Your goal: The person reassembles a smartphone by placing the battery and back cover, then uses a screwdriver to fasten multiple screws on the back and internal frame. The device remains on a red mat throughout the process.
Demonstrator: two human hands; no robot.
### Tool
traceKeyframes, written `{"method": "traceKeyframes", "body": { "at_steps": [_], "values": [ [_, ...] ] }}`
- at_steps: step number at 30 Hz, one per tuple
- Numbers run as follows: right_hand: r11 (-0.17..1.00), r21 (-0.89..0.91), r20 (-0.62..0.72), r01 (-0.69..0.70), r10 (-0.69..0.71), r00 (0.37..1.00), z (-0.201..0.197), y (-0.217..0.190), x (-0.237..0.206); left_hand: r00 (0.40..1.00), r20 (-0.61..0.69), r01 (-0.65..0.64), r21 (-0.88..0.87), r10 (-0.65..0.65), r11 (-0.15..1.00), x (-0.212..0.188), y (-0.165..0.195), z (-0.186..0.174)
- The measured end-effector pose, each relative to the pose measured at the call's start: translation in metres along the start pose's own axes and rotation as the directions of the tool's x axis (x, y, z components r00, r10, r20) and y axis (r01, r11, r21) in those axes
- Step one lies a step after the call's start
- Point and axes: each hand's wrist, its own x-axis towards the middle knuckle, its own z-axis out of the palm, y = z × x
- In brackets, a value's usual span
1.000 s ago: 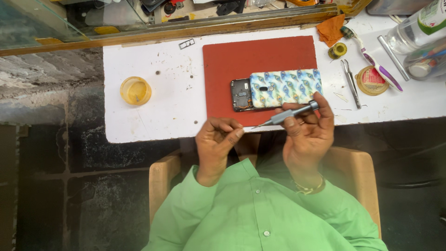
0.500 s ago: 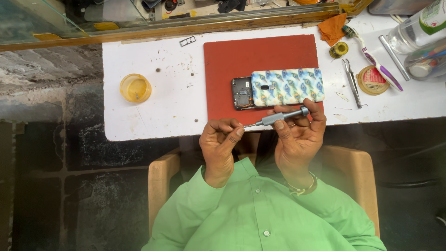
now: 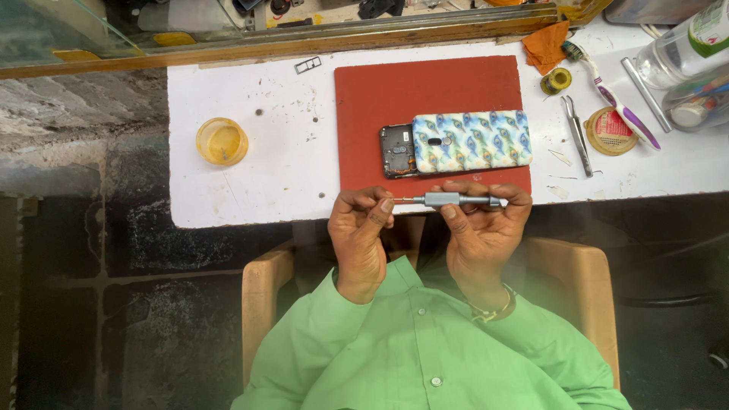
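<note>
My right hand (image 3: 482, 231) holds a slim grey screwdriver (image 3: 459, 200) level, just in front of the table's near edge. My left hand (image 3: 361, 228) pinches the thin bit at the tool's left end with fingertips and thumb. Beyond the hands a red mat (image 3: 429, 95) lies on the white table (image 3: 266, 175). On the mat rests a phone with its dark inner back exposed (image 3: 398, 150), and a patterned blue and yellow cover (image 3: 471, 142) lies over most of it. Neither hand touches the phone.
A small yellow round dish (image 3: 222, 141) sits at the left. Right of the mat lie tweezers (image 3: 575, 133), a toothbrush (image 3: 615, 102), a yellow roll (image 3: 558, 80), a round tin (image 3: 611, 130), an orange cloth (image 3: 548, 44) and a plastic bottle (image 3: 683, 45). A wooden rail (image 3: 304, 47) borders the far edge.
The screwdriver has gone from tilted to level. My left fingers have closed onto its tip, and both hands sit slightly lower, near the table edge.
</note>
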Motion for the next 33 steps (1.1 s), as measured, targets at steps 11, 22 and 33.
{"method": "traceKeyframes", "body": {
  "at_steps": [11,22,33],
  "values": [
    [0.948,-0.3,0.125,0.107,-0.073,0.99,-0.003,-0.025,0.029,0.963,0.058,-0.269,0.275,0.264,0.923,0.012,0.004,-0.009],
    [0.747,-0.557,0.54,0.363,-0.006,0.841,0.021,-0.033,0.068,0.882,0.133,-0.423,0.646,0.452,0.636,0.026,0.021,-0.033],
    [0.608,-0.653,0.588,0.452,0.03,0.809,0.028,-0.031,0.078,0.882,0.138,-0.416,0.679,0.451,0.605,0.023,0.025,-0.026]
  ]
}}
